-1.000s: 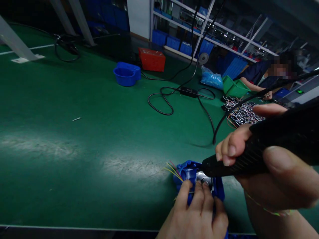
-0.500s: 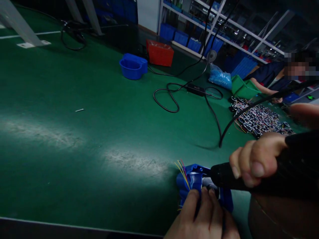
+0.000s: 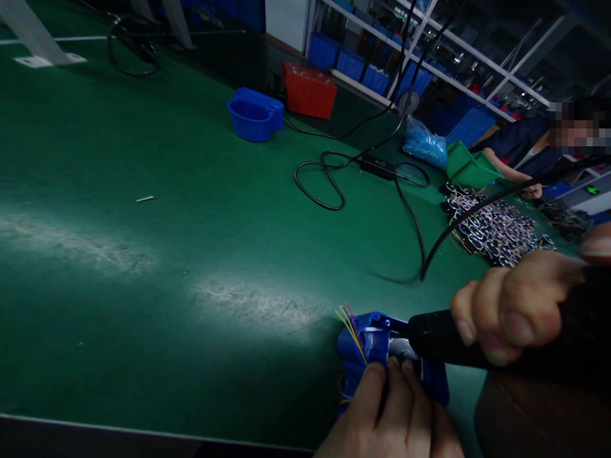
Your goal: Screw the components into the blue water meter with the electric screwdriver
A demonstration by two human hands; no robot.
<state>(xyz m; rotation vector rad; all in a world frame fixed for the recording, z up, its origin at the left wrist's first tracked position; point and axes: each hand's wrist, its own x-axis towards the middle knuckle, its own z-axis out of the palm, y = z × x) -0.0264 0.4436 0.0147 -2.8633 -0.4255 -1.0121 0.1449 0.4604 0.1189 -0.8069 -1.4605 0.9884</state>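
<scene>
Two hands are busy on one small blue moulded-plastic housing (image 3: 377,346), which sits on the green bench mat (image 3: 191,242) close to its near edge, low and right of centre. How far along is hard to judge from where I stand: the housing lies open, thin yellow and red wires (image 3: 352,321) fan loose from its upper left corner, and a silvery metal part (image 3: 401,346) is seated inside, so I would say the fastening is under way rather than done (no screw head is visible to me).

Her or his left hand (image 3: 394,416) comes in from the bottom edge, palm down, fingertips (image 3: 370,375) pressed close together on the housing and the metal part, steadying both. The right hand (image 3: 513,305) is wrapped in a fist round a thick black powered driver (image 3: 458,340), held nearly level, nose meeting the metal part; its black cable (image 3: 477,210) arcs away over the mat.

Further off lie a blue plastic tub (image 3: 255,114), a red crate (image 3: 308,89) and a heap of small wired parts (image 3: 496,229), where another person's arm (image 3: 506,173) rests.
</scene>
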